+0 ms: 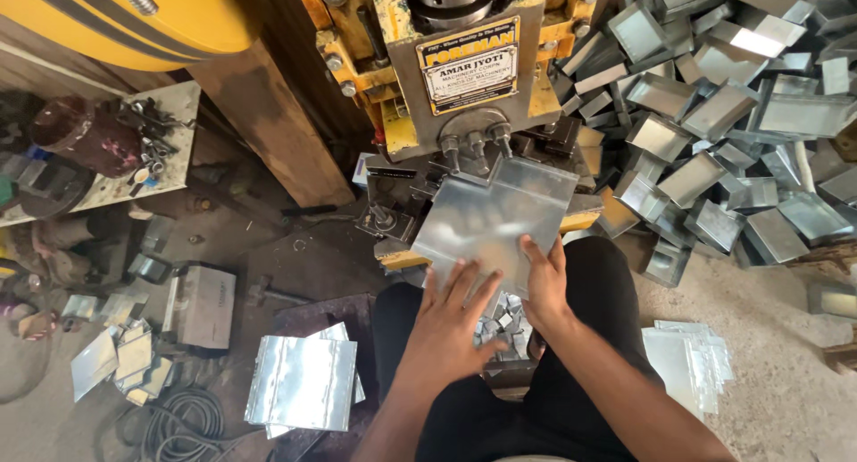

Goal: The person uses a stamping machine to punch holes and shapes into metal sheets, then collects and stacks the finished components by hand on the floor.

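Both of your hands are feeding the flat metal sheet [495, 221] under the press [464, 78]: left hand [451, 324] pressing flat, right hand [544, 279] pinching its edge; next, I judge, squaring it needs care.

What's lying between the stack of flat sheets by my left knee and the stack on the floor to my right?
In the head view, your dark-trousered legs fill that stretch between the left stack and the right stack, with small metal offcuts on the floor between your knees.

One head camera, looking steeply down.
Close above the lap, it faces the press [464, 78] at twelve o'clock.
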